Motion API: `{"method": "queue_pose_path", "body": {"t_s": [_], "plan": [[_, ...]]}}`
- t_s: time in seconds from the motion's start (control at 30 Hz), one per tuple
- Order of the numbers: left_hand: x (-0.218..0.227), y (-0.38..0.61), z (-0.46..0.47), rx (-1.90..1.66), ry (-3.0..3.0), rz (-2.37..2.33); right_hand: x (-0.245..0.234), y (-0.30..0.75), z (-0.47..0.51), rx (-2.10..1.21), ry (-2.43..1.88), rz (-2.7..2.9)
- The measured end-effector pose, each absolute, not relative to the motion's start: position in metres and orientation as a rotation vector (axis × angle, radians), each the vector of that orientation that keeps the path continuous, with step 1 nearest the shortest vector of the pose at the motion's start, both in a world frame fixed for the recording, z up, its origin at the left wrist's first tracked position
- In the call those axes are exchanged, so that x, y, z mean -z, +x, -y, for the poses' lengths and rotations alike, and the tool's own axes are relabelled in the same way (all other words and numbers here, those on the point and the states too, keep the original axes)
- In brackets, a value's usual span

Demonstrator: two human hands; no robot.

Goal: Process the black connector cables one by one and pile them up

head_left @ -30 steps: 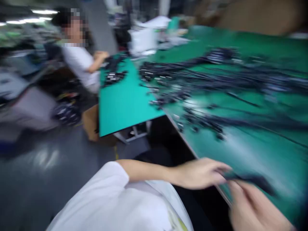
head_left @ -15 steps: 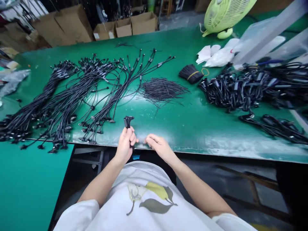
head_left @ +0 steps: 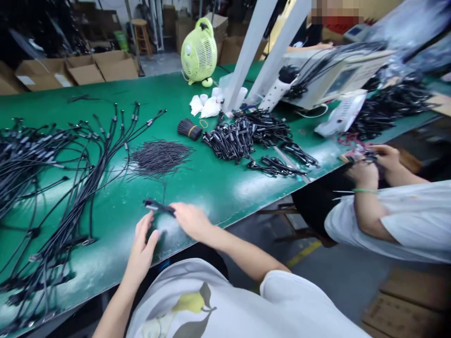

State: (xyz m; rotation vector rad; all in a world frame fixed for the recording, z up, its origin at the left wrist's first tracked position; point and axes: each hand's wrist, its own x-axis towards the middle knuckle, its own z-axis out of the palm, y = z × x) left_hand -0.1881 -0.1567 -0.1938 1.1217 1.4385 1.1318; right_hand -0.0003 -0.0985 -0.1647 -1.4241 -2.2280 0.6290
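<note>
My right hand (head_left: 192,219) is closed around a folded black cable (head_left: 159,206), held just above the green table near its front edge. The cable's connector end points left. Beside that end, my left hand (head_left: 143,241) has its thumb and fingers apart and holds nothing. A loose pile of short black ties (head_left: 161,157) lies beyond my hands. Long black cables (head_left: 82,188) with connectors are spread out to the left. Coiled black cables (head_left: 232,138) lie heaped to the right, with a few coiled cables (head_left: 271,165) in front of them.
A banded bundle of black ties (head_left: 189,129) lies behind the loose pile. A green fan (head_left: 199,54), grey posts (head_left: 250,51) and a boxy instrument (head_left: 334,80) stand farther back. At the right, a co-worker's hands (head_left: 369,164) handle small parts. Cardboard boxes (head_left: 116,65) stand behind the table (head_left: 218,197).
The view has swung right, bringing the co-worker into sight. The folded cable has passed from my left hand to my right, and my left hand has opened.
</note>
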Motion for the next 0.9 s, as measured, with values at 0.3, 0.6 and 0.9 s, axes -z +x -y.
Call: {"method": "queue_pose_path", "body": {"t_s": [0.3, 0.6, 0.9], "plan": [[0.217, -0.251, 0.197, -0.853, 1.182, -1.739, 0.136, 0.24, 0.013, 0.403, -2.21, 1.565], [0.233, -0.242, 0.198, -0.728, 1.85, -1.767, 0.175, 0.301, 0.024, 0.37, -2.581, 1.392], [0.231, -0.242, 0.203, -0.83, 1.953, -1.719, 0.169, 0.288, 0.02, 0.412, -2.455, 1.73]]}}
